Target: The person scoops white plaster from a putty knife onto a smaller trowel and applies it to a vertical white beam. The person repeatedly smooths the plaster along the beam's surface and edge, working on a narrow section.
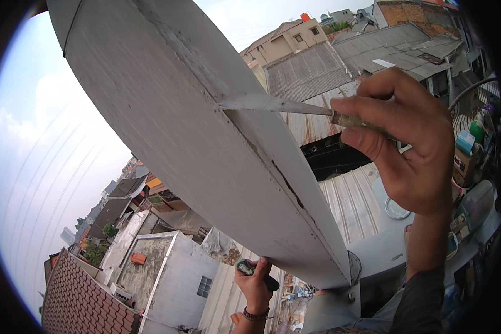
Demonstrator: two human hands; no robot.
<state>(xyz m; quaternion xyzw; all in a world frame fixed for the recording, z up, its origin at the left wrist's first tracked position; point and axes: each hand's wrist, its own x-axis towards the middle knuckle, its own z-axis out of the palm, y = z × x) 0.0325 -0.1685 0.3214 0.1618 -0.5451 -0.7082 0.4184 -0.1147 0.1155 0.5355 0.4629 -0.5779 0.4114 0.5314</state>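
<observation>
A long white-painted beam (206, 145) runs diagonally through the middle of the view, with a seam and a dark crack (286, 186) along its edge. My right hand (409, 133) pinches the worn handle of a putty knife (273, 104) between thumb and fingers. The knife's pale-smeared blade reaches left, its wide end against the seam. Low in the view, my left hand (255, 285) is closed around a dark, rounded object (271, 283) with a greenish end, close by the beam's lower left edge. Its exact kind is unclear.
Rooftops and walls of houses lie far below, among them a red tiled roof (83, 295) and corrugated metal sheets (348, 200). A round white lid (396, 207) rests on a grey surface at the right. Crowded at the right rim are boxes and a green container (477, 130).
</observation>
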